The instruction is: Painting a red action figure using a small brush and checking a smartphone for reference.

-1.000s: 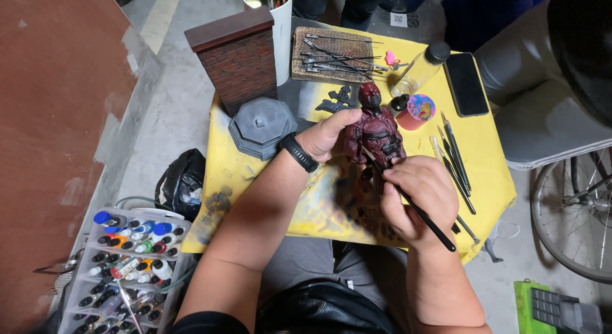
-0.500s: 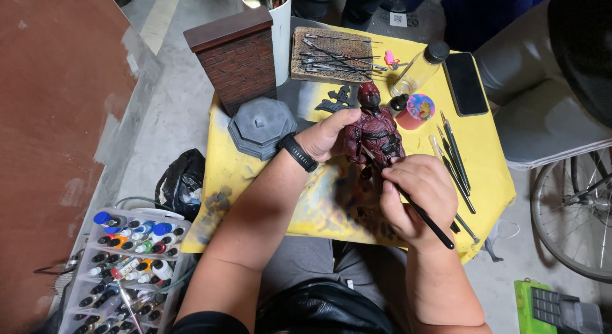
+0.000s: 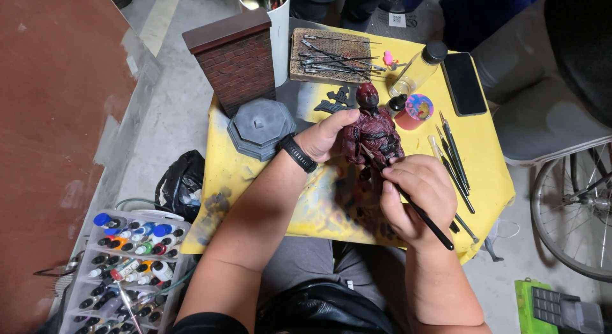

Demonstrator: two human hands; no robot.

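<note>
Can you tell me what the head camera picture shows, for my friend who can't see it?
A person's left hand holds a dark red figure while the right hand touches a thin black paintbrush to it, over a paint-stained yellow table. More brushes lie to the right.

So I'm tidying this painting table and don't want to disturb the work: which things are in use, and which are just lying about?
In use:
left hand holding the dark red figure
right hand with a thin brush on the figure

Lying about:
brick wall model
grey base
phone
spare brushes
glass bottle
tray of paint bottles
</note>
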